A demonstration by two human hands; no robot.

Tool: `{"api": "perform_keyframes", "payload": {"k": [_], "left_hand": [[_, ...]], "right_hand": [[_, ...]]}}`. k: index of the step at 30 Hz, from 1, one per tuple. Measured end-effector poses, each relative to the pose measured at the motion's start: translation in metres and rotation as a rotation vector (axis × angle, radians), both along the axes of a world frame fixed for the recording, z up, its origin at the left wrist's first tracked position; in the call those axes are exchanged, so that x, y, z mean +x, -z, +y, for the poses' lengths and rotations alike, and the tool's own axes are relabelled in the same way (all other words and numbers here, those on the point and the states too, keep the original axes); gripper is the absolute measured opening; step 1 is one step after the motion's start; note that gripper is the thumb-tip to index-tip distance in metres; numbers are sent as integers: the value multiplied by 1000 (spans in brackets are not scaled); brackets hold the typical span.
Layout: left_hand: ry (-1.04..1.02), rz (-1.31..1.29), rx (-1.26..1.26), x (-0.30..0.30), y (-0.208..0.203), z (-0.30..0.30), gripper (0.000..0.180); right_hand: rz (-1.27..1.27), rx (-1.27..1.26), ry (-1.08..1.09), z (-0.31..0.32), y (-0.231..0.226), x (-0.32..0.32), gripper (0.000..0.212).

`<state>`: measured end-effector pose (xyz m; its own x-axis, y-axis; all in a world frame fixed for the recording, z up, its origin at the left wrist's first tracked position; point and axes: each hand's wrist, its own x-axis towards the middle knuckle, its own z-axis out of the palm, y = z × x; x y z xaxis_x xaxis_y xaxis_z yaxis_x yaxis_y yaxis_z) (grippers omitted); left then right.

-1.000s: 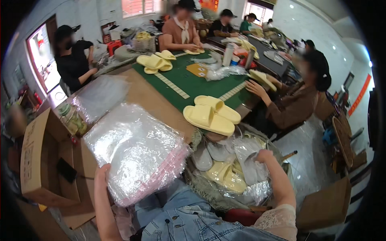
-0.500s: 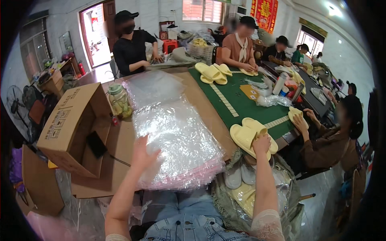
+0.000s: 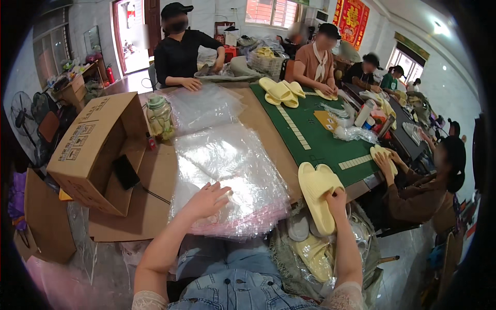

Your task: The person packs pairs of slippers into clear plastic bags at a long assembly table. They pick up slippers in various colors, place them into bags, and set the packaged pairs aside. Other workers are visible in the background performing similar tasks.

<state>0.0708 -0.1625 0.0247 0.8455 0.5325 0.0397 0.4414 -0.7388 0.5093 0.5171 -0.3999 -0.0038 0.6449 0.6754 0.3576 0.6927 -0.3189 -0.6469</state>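
My left hand (image 3: 207,200) lies with fingers outstretched over a stack of clear plastic bags (image 3: 227,160) edged in pink, and holds nothing. On the right, my right hand (image 3: 337,202) grips a pair of pale yellow slippers (image 3: 316,192) by the foot opening. The slippers are tilted, toes away from me, at the corner of the green mat (image 3: 281,129). Below my right forearm sits a sack (image 3: 281,258) holding several yellow and white slippers in clear wrap.
An open cardboard box (image 3: 88,155) with a black phone (image 3: 125,173) stands left, beside a glass jar (image 3: 160,118). More yellow slippers (image 3: 279,92) rest on the mat's far end. Co-workers sit at right and behind; a person in black (image 3: 183,54) stands across the table.
My left hand has moved right and lies flatter over the bags. The slippers in my right hand have turned to stand more upright. The person in black has reached onto the far bags.
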Motion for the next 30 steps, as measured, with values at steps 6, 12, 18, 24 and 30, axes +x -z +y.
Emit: {"api": "perform_keyframes", "payload": {"k": [6,12,18,24,30], "left_hand": [[-126,76,-201,9,-26,11,51],[-197,209,-293,22,-41,16,53],[-111,235,-269,15,-32,35,52],[-55,215,-305,17,-41,20,54],[76,209,-192,23,-67,5,60]], "right_hand": [[338,83,-510,-20,-90,-143,28],[287,-215,-1058,-7,-92,-219,24],[-2,-283,-774,38,-92,-222,28],[-82,-271,-552,54,-80,-211,34],[-173,-301,-560,58,-41,-213,35]]}}
